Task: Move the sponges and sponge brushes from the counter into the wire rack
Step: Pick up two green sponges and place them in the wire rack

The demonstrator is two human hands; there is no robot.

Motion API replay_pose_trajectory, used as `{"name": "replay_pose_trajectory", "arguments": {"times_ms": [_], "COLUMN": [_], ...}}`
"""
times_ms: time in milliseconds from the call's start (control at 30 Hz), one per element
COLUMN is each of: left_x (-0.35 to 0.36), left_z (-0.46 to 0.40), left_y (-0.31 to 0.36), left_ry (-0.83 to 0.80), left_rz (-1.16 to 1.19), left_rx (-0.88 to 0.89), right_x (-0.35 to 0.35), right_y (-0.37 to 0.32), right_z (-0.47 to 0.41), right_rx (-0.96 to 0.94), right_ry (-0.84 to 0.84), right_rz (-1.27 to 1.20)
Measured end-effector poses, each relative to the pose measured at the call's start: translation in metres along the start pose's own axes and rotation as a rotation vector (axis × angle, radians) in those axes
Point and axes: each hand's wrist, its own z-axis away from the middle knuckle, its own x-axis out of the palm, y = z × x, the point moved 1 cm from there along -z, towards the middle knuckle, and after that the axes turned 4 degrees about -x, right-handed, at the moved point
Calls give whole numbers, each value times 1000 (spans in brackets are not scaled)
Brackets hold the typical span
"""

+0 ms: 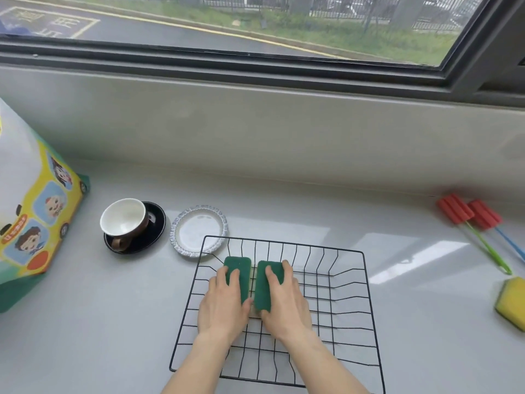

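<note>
A black wire rack [366,308] sits on the grey counter in front of me. Inside its left half, my left hand [224,305] grips a green-topped sponge [240,268], and my right hand [287,305] grips a second green-topped sponge [265,282] right beside it. Both sponges lie lengthwise, side by side, low in the rack. At the far right of the counter lie two red sponge brushes, one with a green handle [454,209] and one with a blue handle [484,214]. A yellow sponge [511,302] lies at the right edge.
A white cup [123,217] rests on a dark saucer [157,223] left of the rack, beside a small patterned plate [196,228]. A colourful cartoon bag [34,211] stands at far left. Behind the counter rises a low wall [255,132] under a window.
</note>
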Motion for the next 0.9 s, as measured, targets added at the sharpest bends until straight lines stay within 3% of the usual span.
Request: {"name": "replay_pose_trajectory", "arguments": {"times_ms": [300,400,567,900], "left_x": [3,-3,-3,4], "left_z": [-1,-4,-7,-6], "left_y": [-5,-9,-16,-28], "left_ry": [112,150,54,87], "left_rz": [-255,-310,-272,-265], "left_rx": [152,126,83,122], "right_x": [9,11,18,24], "right_y": [-9,-9,-10,-9], "right_z": [-2,-3,2,3], "right_rx": [-32,-12,-15,-137], "right_ry": [41,38,43,8], "right_rz": [-32,-33,-77,-78]}}
